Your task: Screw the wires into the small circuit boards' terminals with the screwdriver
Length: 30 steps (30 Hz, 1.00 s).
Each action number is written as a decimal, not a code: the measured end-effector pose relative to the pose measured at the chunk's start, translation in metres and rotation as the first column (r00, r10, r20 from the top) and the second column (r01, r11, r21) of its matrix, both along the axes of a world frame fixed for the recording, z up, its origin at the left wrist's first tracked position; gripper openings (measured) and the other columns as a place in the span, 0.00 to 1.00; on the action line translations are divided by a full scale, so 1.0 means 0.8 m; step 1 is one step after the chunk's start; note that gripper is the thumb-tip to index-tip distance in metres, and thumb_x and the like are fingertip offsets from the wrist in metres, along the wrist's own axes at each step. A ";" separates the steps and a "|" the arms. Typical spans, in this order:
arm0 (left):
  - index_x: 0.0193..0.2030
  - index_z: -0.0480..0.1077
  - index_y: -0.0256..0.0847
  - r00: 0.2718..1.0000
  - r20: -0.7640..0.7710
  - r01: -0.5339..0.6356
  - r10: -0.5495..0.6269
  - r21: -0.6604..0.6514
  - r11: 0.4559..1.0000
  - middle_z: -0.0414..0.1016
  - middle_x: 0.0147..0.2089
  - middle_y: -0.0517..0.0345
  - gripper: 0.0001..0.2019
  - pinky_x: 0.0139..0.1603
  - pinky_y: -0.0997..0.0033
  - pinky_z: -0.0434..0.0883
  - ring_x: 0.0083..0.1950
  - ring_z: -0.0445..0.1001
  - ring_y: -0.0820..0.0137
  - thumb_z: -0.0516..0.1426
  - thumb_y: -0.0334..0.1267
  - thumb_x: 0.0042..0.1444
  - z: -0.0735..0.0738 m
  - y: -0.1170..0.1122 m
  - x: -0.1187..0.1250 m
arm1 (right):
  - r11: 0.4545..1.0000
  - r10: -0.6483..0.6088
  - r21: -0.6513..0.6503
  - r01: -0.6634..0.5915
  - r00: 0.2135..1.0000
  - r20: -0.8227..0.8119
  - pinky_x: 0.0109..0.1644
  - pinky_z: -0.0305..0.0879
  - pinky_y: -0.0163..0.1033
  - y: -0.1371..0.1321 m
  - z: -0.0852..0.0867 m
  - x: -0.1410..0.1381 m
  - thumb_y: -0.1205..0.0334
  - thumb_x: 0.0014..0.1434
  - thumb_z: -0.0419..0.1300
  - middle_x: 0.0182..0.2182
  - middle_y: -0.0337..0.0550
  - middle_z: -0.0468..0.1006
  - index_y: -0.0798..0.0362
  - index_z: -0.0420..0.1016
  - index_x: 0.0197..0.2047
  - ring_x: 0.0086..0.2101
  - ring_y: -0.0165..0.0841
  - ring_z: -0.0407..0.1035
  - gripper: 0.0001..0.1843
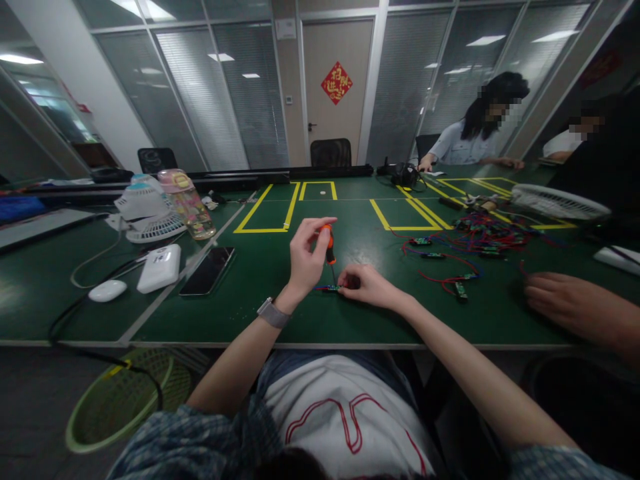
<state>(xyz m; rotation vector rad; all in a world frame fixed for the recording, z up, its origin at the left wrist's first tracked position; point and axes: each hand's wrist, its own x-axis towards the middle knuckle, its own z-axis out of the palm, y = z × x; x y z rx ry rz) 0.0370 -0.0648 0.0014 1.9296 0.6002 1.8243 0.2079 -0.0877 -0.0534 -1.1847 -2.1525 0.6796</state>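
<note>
My left hand (306, 257) is closed round the handle of an orange and black screwdriver (331, 255). The screwdriver stands nearly upright, its shaft pointing down at a small green circuit board (330, 289) on the table. Beside the tip, my right hand (369, 285) has its fingers curled in a pinch at the board's right end. Blue and red wire shows at the board's left side. The fingers hide part of the board, and where exactly the tip touches cannot be made out.
Several wired boards (461, 291) and a tangle of wires (493, 233) lie on the green table (280, 320) to the right, near another person's hand (580, 303). On the left are a phone (207, 271), a power bank (159, 268), a bottle (187, 207) and a fan (150, 213).
</note>
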 end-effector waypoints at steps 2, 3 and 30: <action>0.44 0.75 0.44 1.000 -0.002 -0.007 0.007 0.005 1.000 0.70 0.41 0.55 0.07 0.37 0.73 0.70 0.39 0.71 0.73 0.56 0.37 0.63 0.000 0.000 0.002 | 1.000 0.002 0.000 -0.002 1.000 0.003 0.31 0.62 0.33 0.000 0.000 0.000 0.69 0.52 0.63 0.24 0.37 0.73 0.56 0.75 0.32 0.26 0.28 0.66 0.02; 0.43 0.75 0.43 1.000 -0.002 -0.017 0.017 0.010 1.000 0.69 0.40 0.56 0.06 0.37 0.74 0.70 0.39 0.71 0.73 0.58 0.36 0.62 -0.001 0.001 0.002 | 1.000 0.003 0.001 -0.003 1.000 0.005 0.31 0.62 0.33 0.000 0.000 0.000 0.69 0.52 0.63 0.24 0.37 0.73 0.56 0.75 0.32 0.26 0.28 0.66 0.02; 0.44 0.75 0.44 0.997 -0.015 -0.072 0.072 0.003 0.997 0.70 0.43 0.55 0.08 0.41 0.72 0.71 0.44 0.72 0.71 0.55 0.38 0.65 0.000 0.001 0.000 | 1.000 0.012 0.010 -0.012 1.000 0.008 0.31 0.61 0.33 -0.001 0.001 0.001 0.69 0.52 0.63 0.25 0.38 0.73 0.56 0.74 0.32 0.26 0.28 0.65 0.02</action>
